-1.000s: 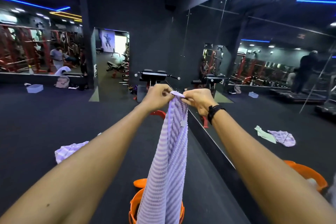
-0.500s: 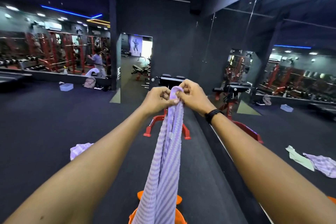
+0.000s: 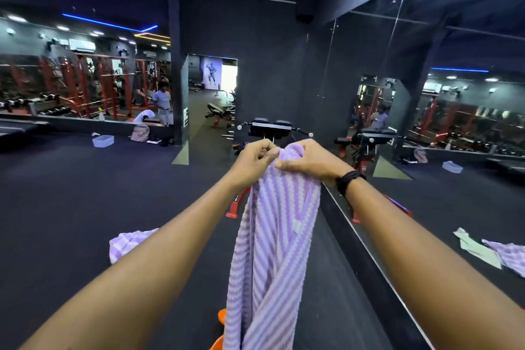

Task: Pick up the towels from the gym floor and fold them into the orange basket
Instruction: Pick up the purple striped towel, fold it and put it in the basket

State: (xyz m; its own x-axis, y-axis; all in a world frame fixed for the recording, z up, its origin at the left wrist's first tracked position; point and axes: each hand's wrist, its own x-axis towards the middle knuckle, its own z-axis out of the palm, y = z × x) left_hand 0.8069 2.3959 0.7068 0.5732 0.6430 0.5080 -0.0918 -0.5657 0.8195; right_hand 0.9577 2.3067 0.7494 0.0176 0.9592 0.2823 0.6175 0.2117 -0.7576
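Observation:
A purple and white striped towel (image 3: 272, 258) hangs lengthwise in front of me from both hands. My left hand (image 3: 254, 158) pinches its top edge, and my right hand (image 3: 308, 160), with a black band at the wrist, grips the same edge right beside it. Below the towel only a sliver of the orange basket (image 3: 221, 317) shows at the bottom edge; the rest is hidden. A second striped towel (image 3: 127, 241) lies crumpled on the dark floor to the left, partly behind my left forearm.
A mirror wall (image 3: 426, 122) runs along the right and reflects two towels (image 3: 494, 250) on the floor. A red and black bench machine (image 3: 270, 133) stands straight ahead. A clear plastic box (image 3: 103, 140) and a bag (image 3: 139, 133) lie far left, near a person.
The view has tilted up, so less of the basket shows. My hands came together at the towel's top, and the right hand has spread that edge wider.

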